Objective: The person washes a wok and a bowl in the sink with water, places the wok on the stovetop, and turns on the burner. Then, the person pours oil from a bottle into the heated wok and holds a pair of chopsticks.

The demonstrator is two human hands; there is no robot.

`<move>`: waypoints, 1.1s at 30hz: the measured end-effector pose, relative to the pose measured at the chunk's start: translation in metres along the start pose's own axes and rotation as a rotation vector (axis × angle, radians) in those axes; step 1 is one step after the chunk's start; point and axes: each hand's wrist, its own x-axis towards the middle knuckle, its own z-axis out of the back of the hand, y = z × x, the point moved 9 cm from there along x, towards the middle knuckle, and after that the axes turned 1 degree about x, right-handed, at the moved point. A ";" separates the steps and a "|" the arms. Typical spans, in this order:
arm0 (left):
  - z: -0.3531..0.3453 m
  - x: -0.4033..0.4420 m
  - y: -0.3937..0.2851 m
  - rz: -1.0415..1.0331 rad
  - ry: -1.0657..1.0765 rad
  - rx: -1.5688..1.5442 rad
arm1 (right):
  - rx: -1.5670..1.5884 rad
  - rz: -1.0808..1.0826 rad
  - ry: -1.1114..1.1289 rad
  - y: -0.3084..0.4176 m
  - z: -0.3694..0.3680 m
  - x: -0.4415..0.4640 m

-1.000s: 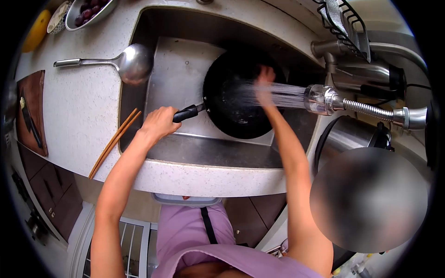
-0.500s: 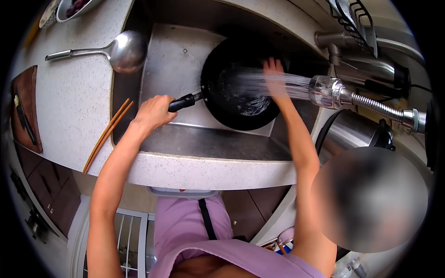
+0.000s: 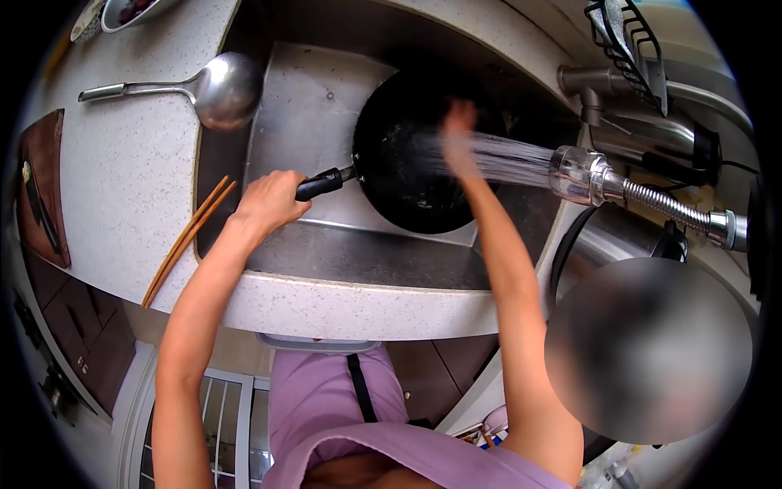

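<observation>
A black pan (image 3: 415, 191) sits tilted or level, I cannot tell which, in the steel sink (image 3: 301, 122). My left hand (image 3: 271, 200) is closed around the pan's black handle (image 3: 320, 185), over the sink's left side. Inside the pan's right part is my right hand (image 3: 460, 138), under the water spray (image 3: 509, 160), its fingers smeared by motion. Nothing can be made out in it. The spray comes sideways in view from a chrome faucet head (image 3: 577, 174) on a flexible hose at the right.
A steel ladle (image 3: 226, 91) overhangs the sink's left edge, and two wooden chopsticks (image 3: 186, 243) lie below it. Far left, a knife (image 3: 41, 208) rests on a brown board (image 3: 54, 147). A bowl of dark fruit (image 3: 134, 12) stands at the top left, a kettle (image 3: 652, 147) at the right.
Within the pan, my right hand has swept right and then back left through the spray. My left hand keeps its hold on the handle. The whole view has shifted slightly.
</observation>
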 end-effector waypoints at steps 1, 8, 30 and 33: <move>0.000 0.001 0.000 0.004 -0.002 0.001 | -0.176 0.289 -0.134 0.035 -0.025 -0.003; 0.002 -0.001 0.003 0.013 -0.009 -0.022 | -0.362 0.415 0.535 0.024 -0.037 -0.092; 0.002 0.000 -0.001 -0.031 0.001 0.000 | -0.990 1.171 0.244 0.109 0.010 0.030; 0.002 -0.003 -0.007 -0.024 0.038 0.012 | -1.201 0.743 0.189 0.074 0.047 0.017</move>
